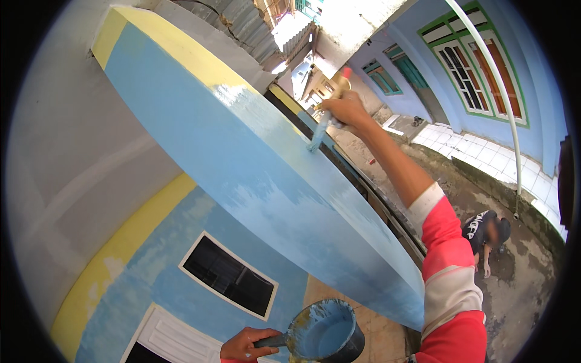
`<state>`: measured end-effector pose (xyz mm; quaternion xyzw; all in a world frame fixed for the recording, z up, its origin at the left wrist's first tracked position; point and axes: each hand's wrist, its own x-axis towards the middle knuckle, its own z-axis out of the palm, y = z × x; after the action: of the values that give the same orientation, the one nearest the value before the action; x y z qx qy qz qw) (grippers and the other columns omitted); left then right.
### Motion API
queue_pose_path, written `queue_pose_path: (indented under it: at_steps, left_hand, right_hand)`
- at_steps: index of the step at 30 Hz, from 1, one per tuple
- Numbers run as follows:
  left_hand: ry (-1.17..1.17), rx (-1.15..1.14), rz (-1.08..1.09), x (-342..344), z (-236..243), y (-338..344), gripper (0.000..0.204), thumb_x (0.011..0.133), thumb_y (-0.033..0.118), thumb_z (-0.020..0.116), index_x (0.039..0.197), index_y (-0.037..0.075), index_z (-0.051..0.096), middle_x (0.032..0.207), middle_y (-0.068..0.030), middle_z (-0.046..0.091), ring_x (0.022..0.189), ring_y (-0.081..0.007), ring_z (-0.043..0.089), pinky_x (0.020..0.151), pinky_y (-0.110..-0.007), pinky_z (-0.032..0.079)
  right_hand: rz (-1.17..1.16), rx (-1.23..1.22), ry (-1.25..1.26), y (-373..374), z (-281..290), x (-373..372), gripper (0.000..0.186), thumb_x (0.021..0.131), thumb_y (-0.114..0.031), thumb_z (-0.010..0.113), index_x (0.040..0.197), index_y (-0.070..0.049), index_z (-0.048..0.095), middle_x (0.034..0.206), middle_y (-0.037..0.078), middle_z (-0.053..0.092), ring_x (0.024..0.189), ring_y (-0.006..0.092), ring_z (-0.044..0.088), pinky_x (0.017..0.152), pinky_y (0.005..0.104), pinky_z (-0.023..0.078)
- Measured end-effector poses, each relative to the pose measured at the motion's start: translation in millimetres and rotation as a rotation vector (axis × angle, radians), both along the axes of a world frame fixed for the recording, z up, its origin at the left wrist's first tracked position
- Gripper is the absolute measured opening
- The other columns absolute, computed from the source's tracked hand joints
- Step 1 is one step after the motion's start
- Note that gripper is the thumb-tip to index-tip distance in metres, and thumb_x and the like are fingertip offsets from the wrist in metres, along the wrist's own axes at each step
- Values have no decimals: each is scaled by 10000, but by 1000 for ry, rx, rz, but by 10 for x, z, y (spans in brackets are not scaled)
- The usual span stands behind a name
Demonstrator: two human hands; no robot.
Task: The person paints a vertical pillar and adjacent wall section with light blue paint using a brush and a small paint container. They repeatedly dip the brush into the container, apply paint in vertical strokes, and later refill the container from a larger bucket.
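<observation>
My right hand (pixel 345 111) grips a paintbrush (pixel 317 138), its blue-coated bristles against the beam's (pixel 242 157) upper face near the far edge. The long beam runs diagonally, painted light blue, with yellow along the upper left and wet-looking streaks over it. Low in the view, my left hand (pixel 248 343) is closed on the handle of a dark pot (pixel 324 333), which has light blue paint inside and smears on its rim.
Below left are a blue-and-yellow wall (pixel 139 278), window (pixel 227 275) and white door (pixel 169 333). At right, another person (pixel 478 236) bends over in the alley (pixel 508 278), near a white pipe (pixel 514 139) and tiled ledge (pixel 472 151). Corrugated roofing (pixel 242 33) is above.
</observation>
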<state>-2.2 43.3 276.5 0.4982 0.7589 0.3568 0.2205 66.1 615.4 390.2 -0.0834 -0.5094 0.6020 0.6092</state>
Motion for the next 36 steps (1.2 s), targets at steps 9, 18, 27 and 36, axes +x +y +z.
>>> queue_pose_path:
  at_steps: [9, 18, 27, 36]
  left_hand:
    - [57, -101, -122, -15, 58, -7, 361, 803, -76, 758, 1148, -98, 654, 1145, -200, 699, 1035, -295, 707, 932, -381, 570]
    - [11, 161, 221, 33, -246, -139, 429, 810, -131, 724, 1222, -104, 610, 1161, -211, 690, 1069, -319, 702, 926, -391, 576]
    - [47, -34, -24, -75, -44, -4, 401, 827, -79, 740, 1215, -81, 639, 1089, -182, 692, 989, -249, 668, 860, -352, 543]
    - [-95, 264, 209, 215, -209, 79, 428, 773, -109, 760, 1188, -95, 655, 1209, -215, 675, 1089, -321, 691, 951, -380, 559]
  right_hand:
    - [81, -167, 635, -213, 1484, 8, 211, 812, -91, 778, 904, 55, 656, 758, 146, 689, 514, 185, 632, 443, 296, 527]
    - [98, -393, 175, -161, -760, -139, 150, 819, -110, 719, 798, 21, 651, 696, 113, 660, 524, 159, 611, 433, 294, 472]
    - [-571, 269, -174, -475, 453, -107, 265, 764, -251, 764, 848, -8, 700, 777, 120, 699, 682, 223, 701, 683, 385, 558]
    - [354, -351, 683, -586, 442, -94, 138, 853, -42, 717, 918, 37, 624, 799, 128, 674, 586, 185, 659, 490, 308, 558]
